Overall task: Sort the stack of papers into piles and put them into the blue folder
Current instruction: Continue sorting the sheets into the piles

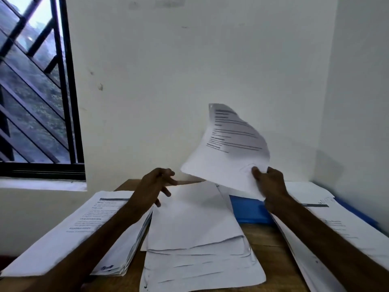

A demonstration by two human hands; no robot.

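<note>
White sheet point(226, 152) pinched — right hand point(271, 182) — lifted.

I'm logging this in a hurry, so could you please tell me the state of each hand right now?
Left hand: open, fingers loosely spread, holding nothing.
Right hand: pinches a printed sheet by its corner, held up.

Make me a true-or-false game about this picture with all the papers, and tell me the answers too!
1. The right hand holds a printed sheet up in the air. True.
2. The left hand holds a pen. False: it holds nothing, with its fingers spread above the middle pile.
3. The blue folder lies partly under papers. True.
4. The window is on the right. False: it is on the left.
</note>
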